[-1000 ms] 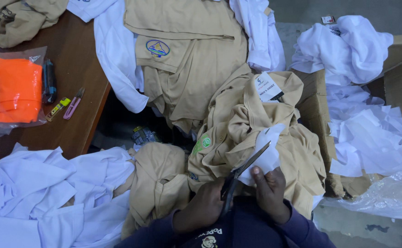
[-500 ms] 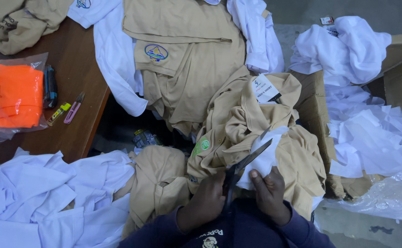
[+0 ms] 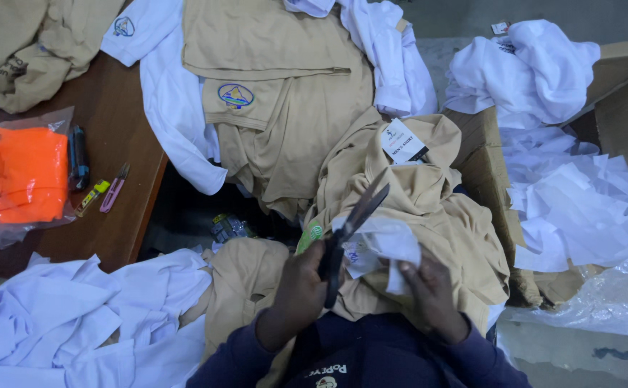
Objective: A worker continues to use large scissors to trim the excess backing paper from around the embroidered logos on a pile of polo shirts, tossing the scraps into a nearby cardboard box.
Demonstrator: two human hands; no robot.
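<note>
The left hand (image 3: 301, 287) has its grip closed around the handles of a pair of dark scissors (image 3: 347, 230), whose blades point up and to the right, slightly parted, over a small piece of white fabric (image 3: 389, 244). The right hand (image 3: 429, 291) pinches the lower edge of that white piece, fingers folded over it, just beside the blades. Both hands work low in the view, above the person's dark blue sleeves and a tan garment (image 3: 429, 208) heaped on the lap.

The white piece looks light, thin and limp; it would likely sag and slide away from the blades unless held taut near the cut line, so a pinch close to the scissors seems the sensible hold. The scissors are stiff and best held by the handle loops. The tan garment is soft and bulky and probably shifts easily.

Further out, a tan shirt with a round badge (image 3: 236, 95) is spread above, with white shirts (image 3: 170, 122) on either side. On the wooden bench (image 3: 120, 144) at left lie an orange packet in clear plastic (image 3: 16, 176) and small thread snips (image 3: 115, 188). A cardboard box (image 3: 486, 158) and crumpled white paper (image 3: 572, 208) sit at right.

Compared with a second ago, the blades have swung from a low slant to a steeper, more upright angle, and the view has drifted slightly; the garments lie as they did.
</note>
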